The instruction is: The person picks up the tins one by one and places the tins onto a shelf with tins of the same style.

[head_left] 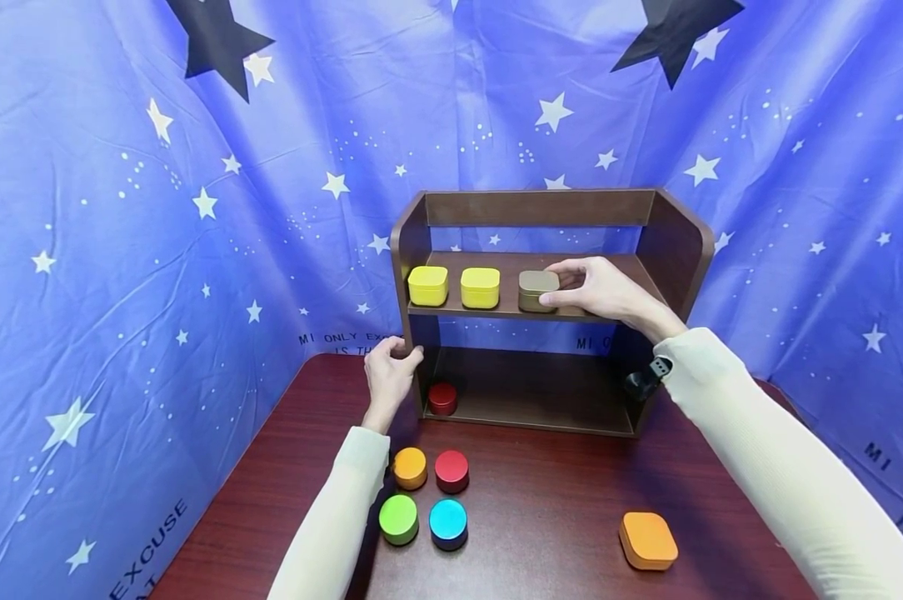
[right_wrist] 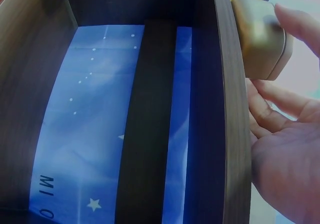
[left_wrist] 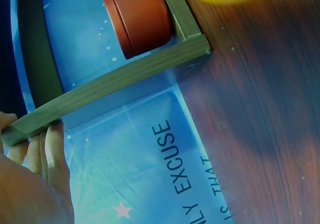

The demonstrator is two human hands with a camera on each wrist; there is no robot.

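Observation:
On the upper board of a dark brown two-tier shelf (head_left: 541,208), my right hand (head_left: 609,287) holds a brown square tin (head_left: 536,287) between thumb and fingers. The right wrist view shows this tin (right_wrist: 260,37) at the board's front edge. Two yellow square tins (head_left: 427,286) stand in line to its left. My left hand (head_left: 390,371) grips the front edge of the shelf's left side panel; in the left wrist view its fingers (left_wrist: 56,149) lie against the panel's outer face. A red round tin (head_left: 442,398) stands in the lower tier's left corner.
Orange, red (head_left: 451,472), green (head_left: 399,520) and blue (head_left: 448,524) round tins stand in a cluster on the reddish-brown table (head_left: 541,500). An orange square tin (head_left: 648,540) lies at the front right. A blue star-patterned curtain (head_left: 451,125) surrounds the table.

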